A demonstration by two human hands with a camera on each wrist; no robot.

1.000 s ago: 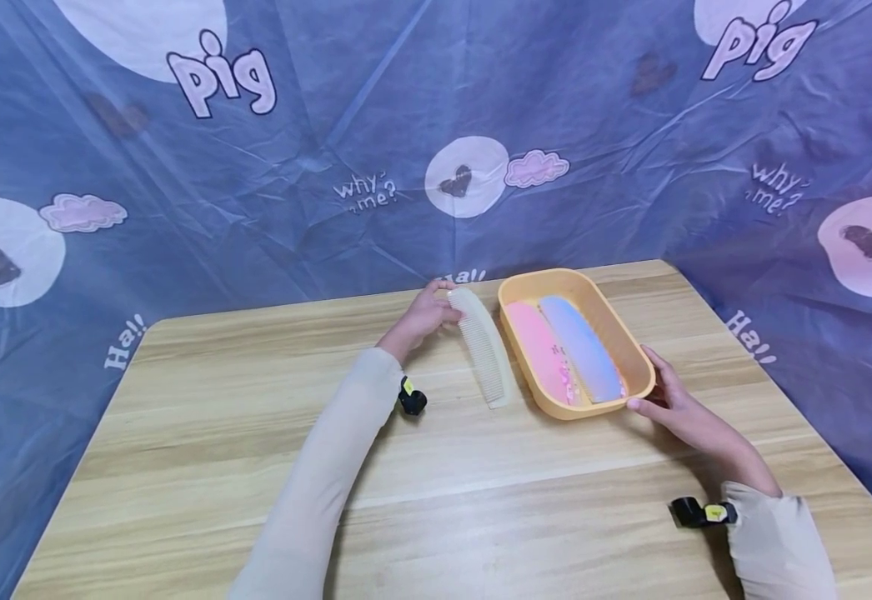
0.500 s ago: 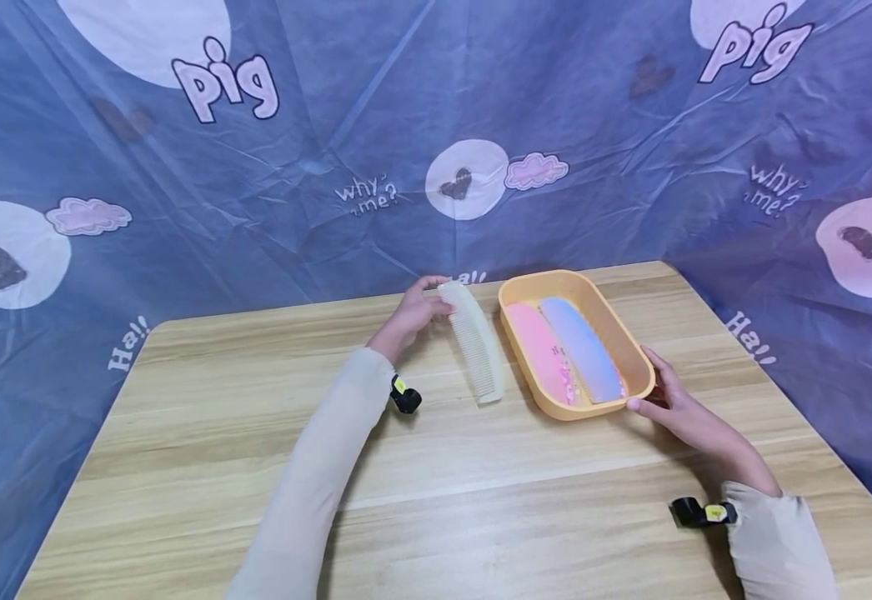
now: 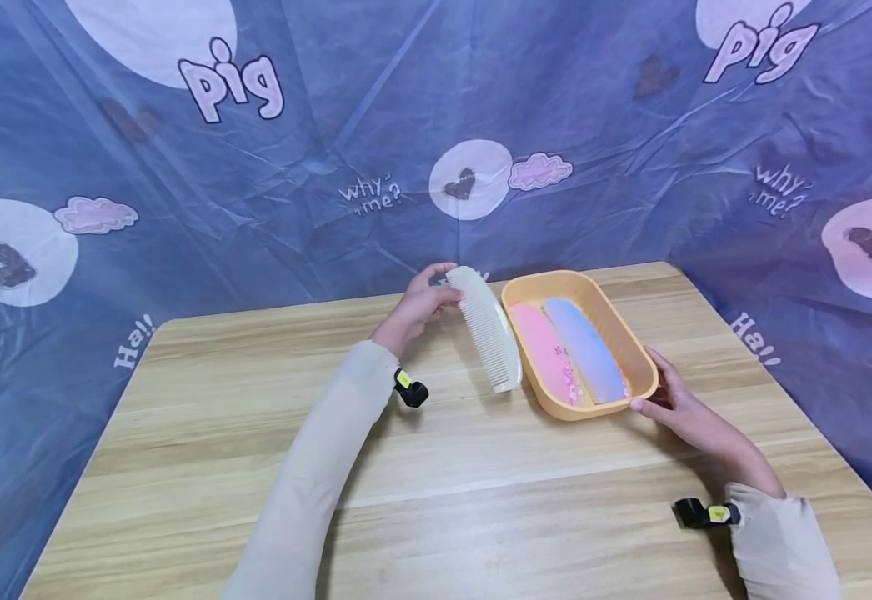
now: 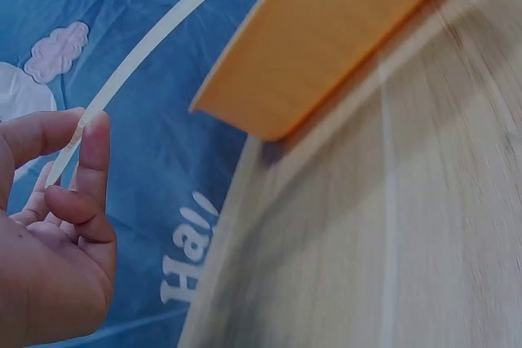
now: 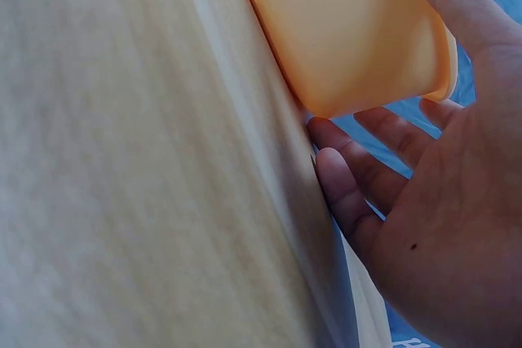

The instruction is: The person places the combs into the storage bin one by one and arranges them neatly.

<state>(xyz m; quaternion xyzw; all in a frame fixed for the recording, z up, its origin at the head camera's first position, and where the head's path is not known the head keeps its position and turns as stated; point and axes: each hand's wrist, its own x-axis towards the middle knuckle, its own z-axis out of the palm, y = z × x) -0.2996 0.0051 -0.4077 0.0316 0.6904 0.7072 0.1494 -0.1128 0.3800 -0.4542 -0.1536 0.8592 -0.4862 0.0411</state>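
My left hand [image 3: 415, 305] pinches the upper end of a pale cream comb [image 3: 487, 332] between thumb and fingers. The comb hangs tilted just left of the basket, teeth facing left, its lower end above the table. The left wrist view shows that comb [image 4: 155, 34] edge-on. At the near right corner of an orange plastic basket [image 3: 634, 358], my right hand [image 3: 684, 412] holds on, thumb at the near side and fingers round the right side. Inside lie a blue-purple comb [image 3: 586, 346] and a pink comb-shaped piece [image 3: 544, 346] with sparkly bits, side by side.
Everything stands on a wood-grain table [image 3: 436, 500]. A blue printed cloth [image 3: 316, 150] hangs behind the table and along its right side. The basket sits near the table's back edge.
My left hand has lifted the cream comb, which shifted a little left, then came up and right beside the basket. The right hand and basket have stayed in place.
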